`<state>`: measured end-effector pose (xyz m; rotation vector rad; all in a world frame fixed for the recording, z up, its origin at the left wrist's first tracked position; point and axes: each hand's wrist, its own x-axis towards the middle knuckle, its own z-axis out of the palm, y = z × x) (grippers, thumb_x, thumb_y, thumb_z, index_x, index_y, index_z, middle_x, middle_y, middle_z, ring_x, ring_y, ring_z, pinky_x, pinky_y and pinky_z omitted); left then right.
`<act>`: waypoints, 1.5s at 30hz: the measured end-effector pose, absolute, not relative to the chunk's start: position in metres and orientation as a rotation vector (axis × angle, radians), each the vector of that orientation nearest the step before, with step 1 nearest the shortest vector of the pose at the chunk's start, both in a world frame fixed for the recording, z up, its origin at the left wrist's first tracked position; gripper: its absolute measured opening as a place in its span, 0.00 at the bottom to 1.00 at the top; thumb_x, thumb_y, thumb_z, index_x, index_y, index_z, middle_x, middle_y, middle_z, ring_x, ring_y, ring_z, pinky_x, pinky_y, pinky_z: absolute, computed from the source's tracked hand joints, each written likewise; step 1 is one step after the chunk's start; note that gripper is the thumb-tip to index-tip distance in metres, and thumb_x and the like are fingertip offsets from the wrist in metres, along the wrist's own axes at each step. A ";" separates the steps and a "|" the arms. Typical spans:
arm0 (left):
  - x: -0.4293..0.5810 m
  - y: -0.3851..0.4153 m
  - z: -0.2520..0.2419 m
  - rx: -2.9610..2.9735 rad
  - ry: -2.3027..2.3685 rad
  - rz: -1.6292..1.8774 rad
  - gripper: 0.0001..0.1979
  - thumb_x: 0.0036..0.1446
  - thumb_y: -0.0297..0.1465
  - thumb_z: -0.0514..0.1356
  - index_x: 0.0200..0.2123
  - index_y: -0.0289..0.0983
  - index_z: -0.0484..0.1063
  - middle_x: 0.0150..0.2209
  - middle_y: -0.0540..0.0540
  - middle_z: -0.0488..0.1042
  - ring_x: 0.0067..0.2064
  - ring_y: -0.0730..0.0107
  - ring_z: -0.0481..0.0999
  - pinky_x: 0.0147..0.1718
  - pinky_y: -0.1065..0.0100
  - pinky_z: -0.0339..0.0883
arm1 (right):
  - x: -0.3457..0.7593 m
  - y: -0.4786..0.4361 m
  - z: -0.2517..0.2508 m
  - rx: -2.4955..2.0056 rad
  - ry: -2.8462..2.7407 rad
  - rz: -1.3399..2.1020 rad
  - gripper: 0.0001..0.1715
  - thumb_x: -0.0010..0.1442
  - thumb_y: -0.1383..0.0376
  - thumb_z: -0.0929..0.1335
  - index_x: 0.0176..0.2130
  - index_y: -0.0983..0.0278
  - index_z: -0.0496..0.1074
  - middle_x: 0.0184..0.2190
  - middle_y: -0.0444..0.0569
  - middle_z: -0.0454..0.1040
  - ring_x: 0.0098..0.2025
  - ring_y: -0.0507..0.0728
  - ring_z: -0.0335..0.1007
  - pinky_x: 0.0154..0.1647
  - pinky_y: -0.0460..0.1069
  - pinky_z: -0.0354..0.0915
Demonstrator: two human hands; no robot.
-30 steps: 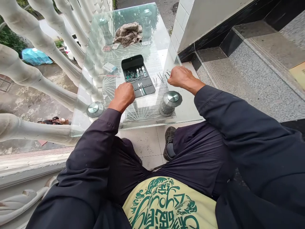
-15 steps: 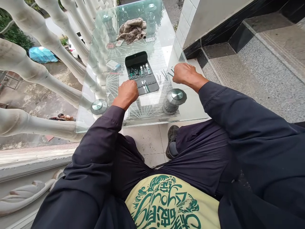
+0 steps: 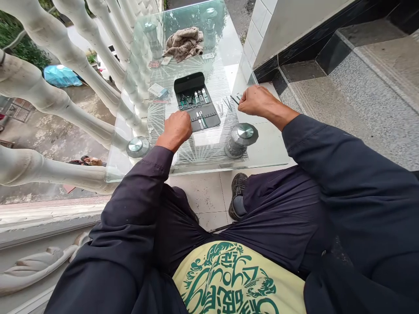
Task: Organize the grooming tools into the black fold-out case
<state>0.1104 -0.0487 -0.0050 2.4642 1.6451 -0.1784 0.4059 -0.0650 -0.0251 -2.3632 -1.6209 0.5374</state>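
A black manicure case lies unfolded on the glass table, with scissors, nail clippers and slim tools in its slots. My left hand is a closed fist at the case's near left corner; its fingertips are hidden, so any grip is out of sight. Right of the case, my right hand has its fingers curled together around the end of a slim dark-green manicure tool. Between that hand and the case, several loose silver tools, perhaps tweezers, lie on the glass.
The glass table has thick legs with metal caps. Toward its far end lie a brown cloth and some cards. A small blue-white box is left of the case. White balusters flank the left, stone steps the right.
My right hand has turned slightly and shifted a little right and down, and more of the dark-green tool shows at its fingertips. My left hand stays at the case corner. The view has shifted slightly.
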 end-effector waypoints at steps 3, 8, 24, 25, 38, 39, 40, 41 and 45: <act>0.111 -0.049 -0.007 2.454 1.664 -0.173 0.20 0.81 0.30 0.64 0.69 0.38 0.89 0.67 0.26 0.89 0.72 0.28 0.86 0.71 0.40 0.83 | 0.388 -0.083 -0.016 -2.140 -1.460 0.863 0.11 0.71 0.66 0.86 0.43 0.65 0.84 0.30 0.52 0.78 0.37 0.64 0.80 0.38 0.54 0.78; 0.111 -0.049 -0.009 2.479 1.671 -0.173 0.20 0.81 0.32 0.65 0.70 0.39 0.88 0.65 0.28 0.89 0.73 0.31 0.85 0.72 0.43 0.83 | 0.346 -0.099 -0.018 -2.008 -1.349 1.183 0.10 0.71 0.68 0.86 0.43 0.64 0.85 0.25 0.48 0.76 0.29 0.58 0.72 0.28 0.50 0.67; 0.113 -0.053 -0.003 2.429 1.645 -0.161 0.20 0.83 0.32 0.66 0.71 0.40 0.87 0.67 0.30 0.88 0.73 0.34 0.84 0.71 0.47 0.80 | 0.321 -0.106 -0.012 -1.968 -1.305 1.436 0.20 0.74 0.62 0.88 0.37 0.64 0.82 0.23 0.50 0.79 0.19 0.52 0.65 0.20 0.48 0.57; 0.113 -0.053 -0.003 2.430 1.645 -0.162 0.19 0.83 0.32 0.66 0.70 0.40 0.87 0.67 0.30 0.88 0.73 0.34 0.84 0.72 0.47 0.80 | 0.320 -0.106 -0.014 -1.956 -1.285 1.443 0.20 0.74 0.64 0.88 0.37 0.64 0.82 0.23 0.50 0.79 0.18 0.52 0.64 0.20 0.48 0.57; 0.113 -0.052 -0.006 2.449 1.652 -0.174 0.19 0.83 0.32 0.66 0.71 0.39 0.87 0.67 0.29 0.88 0.72 0.35 0.84 0.72 0.45 0.81 | 0.313 -0.109 -0.029 -1.797 -1.021 1.468 0.14 0.80 0.75 0.81 0.49 0.62 0.76 0.35 0.53 0.89 0.23 0.51 0.74 0.19 0.46 0.56; 0.113 -0.051 -0.007 2.454 1.651 -0.168 0.20 0.83 0.32 0.67 0.71 0.39 0.87 0.66 0.30 0.88 0.72 0.35 0.84 0.72 0.45 0.81 | 0.312 -0.110 -0.028 -1.793 -1.008 1.464 0.13 0.80 0.76 0.79 0.49 0.62 0.76 0.35 0.54 0.89 0.24 0.52 0.75 0.19 0.46 0.55; 0.113 -0.051 -0.007 2.456 1.652 -0.165 0.20 0.83 0.32 0.67 0.72 0.39 0.87 0.67 0.29 0.88 0.72 0.34 0.84 0.72 0.45 0.81 | 0.311 -0.110 -0.026 -1.796 -1.002 1.459 0.13 0.81 0.78 0.78 0.49 0.62 0.76 0.34 0.54 0.88 0.24 0.52 0.75 0.19 0.46 0.54; 0.114 -0.051 -0.007 2.455 1.655 -0.167 0.21 0.83 0.32 0.67 0.72 0.38 0.87 0.67 0.29 0.88 0.73 0.34 0.84 0.73 0.45 0.81 | 0.310 -0.110 -0.025 -1.802 -0.999 1.452 0.14 0.82 0.79 0.76 0.48 0.62 0.76 0.34 0.54 0.88 0.24 0.52 0.76 0.19 0.46 0.53; 0.114 -0.052 -0.006 2.439 1.664 -0.188 0.20 0.84 0.33 0.66 0.71 0.37 0.86 0.70 0.28 0.86 0.75 0.34 0.83 0.74 0.47 0.80 | 0.306 -0.113 -0.020 -1.811 -0.974 1.431 0.22 0.83 0.82 0.74 0.44 0.58 0.70 0.33 0.53 0.87 0.26 0.52 0.79 0.19 0.45 0.51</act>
